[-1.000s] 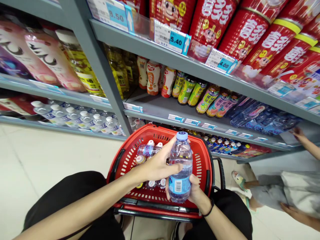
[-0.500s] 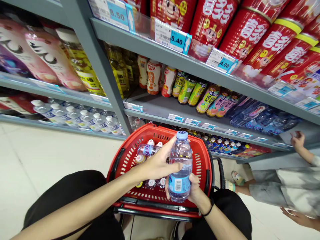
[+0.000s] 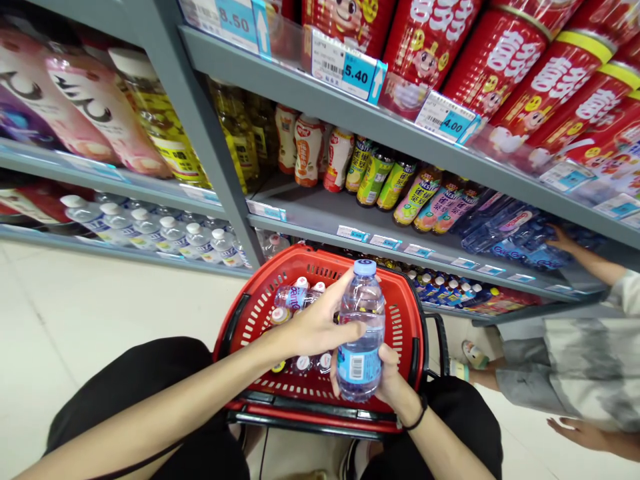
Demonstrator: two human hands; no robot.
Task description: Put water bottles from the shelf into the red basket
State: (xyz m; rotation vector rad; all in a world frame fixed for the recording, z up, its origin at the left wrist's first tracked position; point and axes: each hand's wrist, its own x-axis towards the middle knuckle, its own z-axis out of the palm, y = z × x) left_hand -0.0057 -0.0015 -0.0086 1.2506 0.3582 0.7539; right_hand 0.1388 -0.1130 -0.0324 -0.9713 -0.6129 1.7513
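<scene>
A clear water bottle [image 3: 361, 333] with a light blue cap and blue label stands nearly upright above the red basket [image 3: 320, 407]. My left hand [image 3: 320, 323] grips its upper side, thumb across the front. Around its lower part wraps my right hand [image 3: 393, 383], which has a black band at the wrist. Inside the basket lie several small bottles [image 3: 295, 297], partly hidden by my left forearm.
Shelves [image 3: 310, 207] ahead hold small drink bottles [image 3: 380, 177], red cans [image 3: 505, 60] and price tags. At the right, another person's hand [image 3: 563, 239] touches water packs [image 3: 520, 230]. White-capped bottles [image 3: 145, 227] line the lower left shelf. Black handle [image 3: 440, 343] at the basket's right.
The other person's raised hand has moved up and left, onto the water packs. My hands and the bottle are almost unmoved.
</scene>
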